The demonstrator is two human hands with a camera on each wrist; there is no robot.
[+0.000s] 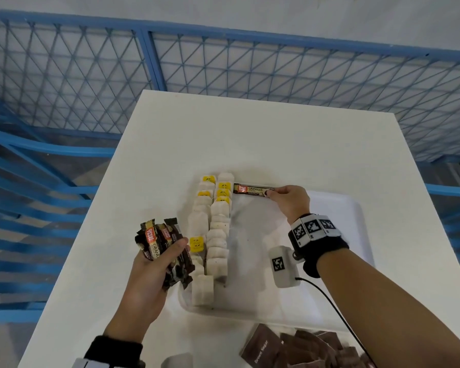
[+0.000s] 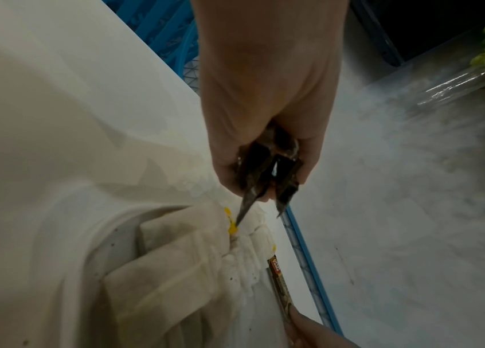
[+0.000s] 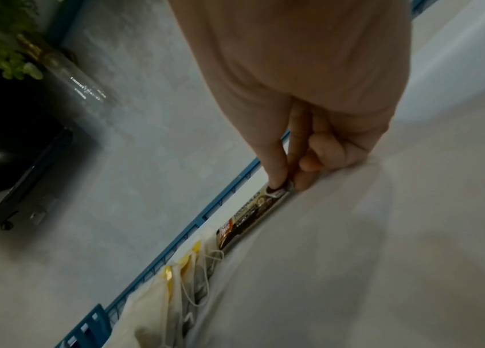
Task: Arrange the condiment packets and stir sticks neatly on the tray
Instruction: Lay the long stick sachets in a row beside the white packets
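My right hand (image 1: 290,200) pinches one coffee stick (image 1: 252,189) at frame centre, laid along the tray (image 1: 353,208) top edge beside the tea bags (image 1: 215,235). My left hand (image 1: 154,272) grips a stick bundle (image 1: 162,245) at lower left.

The dark stick packet (image 1: 252,189) pinched in the right grip (image 1: 290,200) reads "GRANULES". The packets (image 1: 160,248) in the left grip (image 1: 154,272) show "GRAN". A brown sachet (image 1: 260,346) near that wrist reads "Brown Sugar".

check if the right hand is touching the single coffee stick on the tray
Touching. The right wrist view shows the right hand pinching the coffee stick at its end, thumb on top, fingers beneath.
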